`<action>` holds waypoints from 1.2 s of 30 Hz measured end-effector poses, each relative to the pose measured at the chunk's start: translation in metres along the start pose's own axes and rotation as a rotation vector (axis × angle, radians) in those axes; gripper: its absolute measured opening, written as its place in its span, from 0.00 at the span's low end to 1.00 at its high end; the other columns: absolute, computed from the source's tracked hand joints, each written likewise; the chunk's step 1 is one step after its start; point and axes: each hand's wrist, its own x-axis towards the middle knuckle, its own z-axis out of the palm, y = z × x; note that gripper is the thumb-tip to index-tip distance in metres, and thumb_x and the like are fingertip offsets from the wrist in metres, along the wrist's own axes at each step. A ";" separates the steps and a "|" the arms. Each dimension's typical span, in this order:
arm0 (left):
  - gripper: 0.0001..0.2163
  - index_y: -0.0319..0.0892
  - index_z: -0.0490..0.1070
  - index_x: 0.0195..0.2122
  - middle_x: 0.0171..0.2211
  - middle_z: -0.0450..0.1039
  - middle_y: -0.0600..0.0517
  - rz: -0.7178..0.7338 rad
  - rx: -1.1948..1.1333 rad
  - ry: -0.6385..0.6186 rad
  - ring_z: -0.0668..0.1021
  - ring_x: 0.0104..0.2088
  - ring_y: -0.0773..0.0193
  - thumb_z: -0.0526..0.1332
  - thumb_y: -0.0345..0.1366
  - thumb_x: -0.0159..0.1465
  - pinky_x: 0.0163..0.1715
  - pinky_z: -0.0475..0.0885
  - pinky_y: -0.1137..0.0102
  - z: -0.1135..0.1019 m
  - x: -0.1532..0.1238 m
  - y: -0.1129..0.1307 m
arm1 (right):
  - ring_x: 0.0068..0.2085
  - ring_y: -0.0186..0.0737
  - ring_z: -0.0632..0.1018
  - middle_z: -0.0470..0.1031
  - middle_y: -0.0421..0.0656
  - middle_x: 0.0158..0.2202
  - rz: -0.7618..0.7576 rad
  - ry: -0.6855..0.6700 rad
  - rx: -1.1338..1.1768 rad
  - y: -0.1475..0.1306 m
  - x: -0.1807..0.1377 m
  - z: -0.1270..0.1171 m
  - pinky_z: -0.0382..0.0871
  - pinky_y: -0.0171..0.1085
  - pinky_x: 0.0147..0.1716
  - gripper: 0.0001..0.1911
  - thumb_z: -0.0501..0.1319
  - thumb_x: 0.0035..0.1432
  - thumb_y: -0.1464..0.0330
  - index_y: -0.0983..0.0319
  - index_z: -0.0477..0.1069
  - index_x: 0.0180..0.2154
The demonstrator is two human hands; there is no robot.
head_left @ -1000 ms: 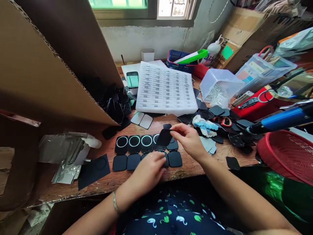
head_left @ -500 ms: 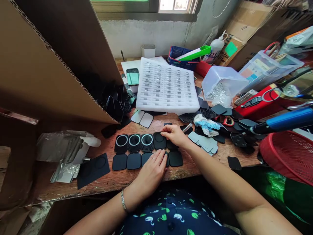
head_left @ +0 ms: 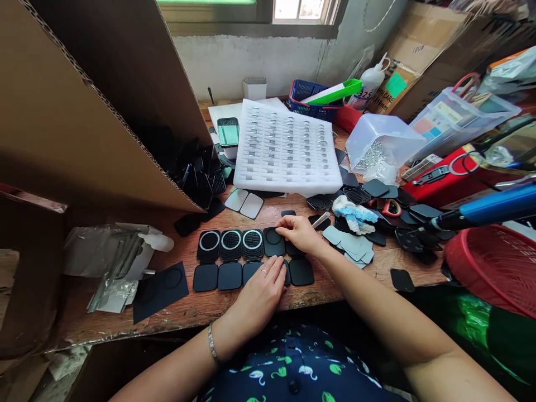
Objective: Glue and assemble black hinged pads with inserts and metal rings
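A row of hinged black square cases lies unfolded at the table's front. Three upper halves on the left carry silver rings [head_left: 209, 241]. The fourth upper half shows a black square panel [head_left: 273, 243] with a faint circle pressed into it. My right hand [head_left: 298, 231] pinches this panel at its upper right edge with thumb and fingertips. Flat across the lower halves below it rests my left hand [head_left: 264, 285], fingers stretched out, partly hiding them. Another lower half [head_left: 301, 272] shows right of my left hand; its upper half is mostly under my right hand.
Behind the row are two white-grey square plates [head_left: 244, 204] and a white foam tray [head_left: 288, 151] of rings. Grey pads [head_left: 348, 245], a knitted cloth [head_left: 354, 215] and a red basket [head_left: 494, 268] lie right. A black sheet [head_left: 161, 291] and cardboard box [head_left: 104, 111] are left.
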 end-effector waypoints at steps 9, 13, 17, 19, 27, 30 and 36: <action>0.17 0.33 0.72 0.55 0.59 0.73 0.38 -0.044 -0.024 -0.048 0.73 0.61 0.42 0.63 0.35 0.67 0.58 0.73 0.53 -0.003 0.002 -0.004 | 0.27 0.33 0.73 0.75 0.39 0.25 -0.043 0.029 -0.186 -0.002 -0.001 -0.001 0.65 0.32 0.28 0.04 0.62 0.54 0.70 0.63 0.74 0.30; 0.18 0.35 0.70 0.57 0.60 0.71 0.38 -0.049 -0.044 -0.114 0.71 0.62 0.43 0.62 0.35 0.68 0.58 0.71 0.52 -0.006 0.003 -0.006 | 0.30 0.35 0.76 0.78 0.41 0.28 -0.050 0.057 -0.315 -0.010 -0.006 0.001 0.67 0.32 0.31 0.02 0.62 0.56 0.72 0.63 0.75 0.32; 0.18 0.35 0.70 0.56 0.59 0.72 0.38 -0.043 -0.060 -0.123 0.71 0.62 0.43 0.62 0.35 0.67 0.57 0.71 0.53 -0.006 0.005 -0.007 | 0.34 0.38 0.79 0.81 0.44 0.33 -0.076 0.083 -0.484 -0.021 -0.015 0.006 0.67 0.34 0.35 0.03 0.62 0.59 0.73 0.63 0.76 0.35; 0.17 0.35 0.70 0.56 0.59 0.72 0.38 -0.047 -0.066 -0.126 0.71 0.62 0.43 0.62 0.34 0.67 0.56 0.72 0.54 -0.005 0.005 -0.007 | 0.37 0.41 0.79 0.81 0.47 0.37 -0.095 0.088 -0.576 -0.025 -0.019 0.009 0.66 0.36 0.37 0.04 0.61 0.61 0.73 0.63 0.76 0.37; 0.19 0.34 0.69 0.58 0.59 0.71 0.36 -0.051 -0.089 -0.115 0.71 0.62 0.42 0.62 0.34 0.67 0.56 0.72 0.52 0.000 0.005 -0.007 | 0.39 0.46 0.78 0.79 0.51 0.36 -0.186 0.053 -1.009 -0.036 -0.024 0.018 0.60 0.38 0.34 0.11 0.55 0.68 0.71 0.64 0.75 0.36; 0.18 0.34 0.69 0.57 0.59 0.71 0.36 -0.052 -0.098 -0.108 0.71 0.62 0.42 0.62 0.33 0.67 0.56 0.72 0.52 0.000 0.005 -0.007 | 0.39 0.46 0.77 0.79 0.52 0.36 -0.207 0.048 -1.032 -0.036 -0.024 0.020 0.59 0.39 0.36 0.12 0.54 0.68 0.72 0.65 0.75 0.36; 0.17 0.33 0.69 0.57 0.59 0.71 0.37 -0.051 -0.076 -0.097 0.72 0.61 0.43 0.60 0.31 0.67 0.57 0.71 0.54 -0.001 0.005 -0.006 | 0.42 0.48 0.75 0.78 0.53 0.41 -0.262 0.089 -1.128 -0.037 -0.025 0.020 0.57 0.43 0.40 0.12 0.56 0.68 0.71 0.64 0.77 0.36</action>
